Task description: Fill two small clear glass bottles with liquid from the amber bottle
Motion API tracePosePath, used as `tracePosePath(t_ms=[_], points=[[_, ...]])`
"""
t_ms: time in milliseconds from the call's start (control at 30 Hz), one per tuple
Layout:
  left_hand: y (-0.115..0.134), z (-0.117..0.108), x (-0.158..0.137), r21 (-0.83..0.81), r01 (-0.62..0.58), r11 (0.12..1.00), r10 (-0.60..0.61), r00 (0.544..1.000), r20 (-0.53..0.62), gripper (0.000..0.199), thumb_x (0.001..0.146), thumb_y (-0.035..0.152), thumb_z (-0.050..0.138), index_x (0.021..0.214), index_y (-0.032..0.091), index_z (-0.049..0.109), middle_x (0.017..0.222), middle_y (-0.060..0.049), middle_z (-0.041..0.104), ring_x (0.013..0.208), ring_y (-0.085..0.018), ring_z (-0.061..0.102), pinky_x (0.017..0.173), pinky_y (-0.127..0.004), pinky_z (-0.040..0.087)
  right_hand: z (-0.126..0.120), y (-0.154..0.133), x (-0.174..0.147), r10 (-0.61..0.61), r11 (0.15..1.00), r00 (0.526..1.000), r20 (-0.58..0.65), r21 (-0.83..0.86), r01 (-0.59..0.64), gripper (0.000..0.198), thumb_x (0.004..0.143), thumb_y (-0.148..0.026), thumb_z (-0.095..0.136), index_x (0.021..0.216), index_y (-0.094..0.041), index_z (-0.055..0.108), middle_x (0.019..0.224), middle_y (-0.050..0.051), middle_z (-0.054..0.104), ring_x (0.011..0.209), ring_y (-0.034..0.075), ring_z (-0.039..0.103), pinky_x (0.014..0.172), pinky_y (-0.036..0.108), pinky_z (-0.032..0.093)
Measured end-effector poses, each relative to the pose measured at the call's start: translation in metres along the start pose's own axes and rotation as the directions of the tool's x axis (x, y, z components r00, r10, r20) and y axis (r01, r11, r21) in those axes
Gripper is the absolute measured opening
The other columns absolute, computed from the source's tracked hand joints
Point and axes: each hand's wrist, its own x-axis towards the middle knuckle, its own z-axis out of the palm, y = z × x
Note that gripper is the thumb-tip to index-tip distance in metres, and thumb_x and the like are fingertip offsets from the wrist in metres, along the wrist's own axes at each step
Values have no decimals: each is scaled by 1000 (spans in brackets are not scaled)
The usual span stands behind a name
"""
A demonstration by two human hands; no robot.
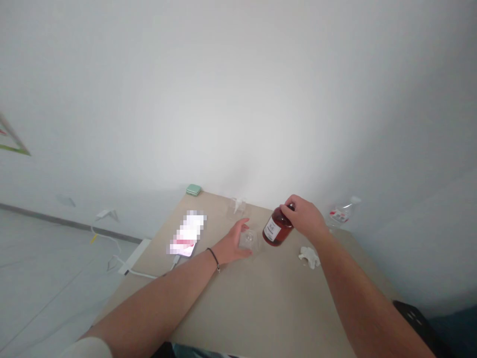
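Note:
In my right hand (303, 214) is a reddish-brown bottle (285, 229) with a white label, gripped by its neck. It tilts, its base pointing down and left, just right of my left hand. My left hand (234, 244) curves around a small clear container (248, 240) on the table, thumb on the near side and fingers on the far side. Behind it, near the wall, stands another clear container (236, 208) with something white in it. A crumpled white tissue (309, 257) lies below my right wrist.
A phone (188, 232) with a lit screen lies at the left of the table (261, 303), a white cable (143, 274) plugged in. A small green case (193, 189) sits at the far left corner. A clear plastic bottle (343, 214) is at the right by the wall (238, 99).

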Motion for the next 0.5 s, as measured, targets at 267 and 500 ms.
tracePosePath(t_ms=[267,500], points=[[4,1,0,33,4,999,-3,1000,-18,102,66,26,81,147,21,18,129,-13,48,118,-27,51,107,-49,37,31,-10,-46,-12,995,998,59,104,6,14,84,-34,55,78,-24,61,67,1,65,60,15,52,54,26,28],[3,2,0,19,-5,1000,5,1000,-16,103,65,29,83,146,19,21,135,-16,45,127,-30,48,111,-50,34,44,-7,-54,29,984,997,72,171,-41,14,85,-35,54,79,-24,60,67,0,64,60,16,52,56,26,29]])
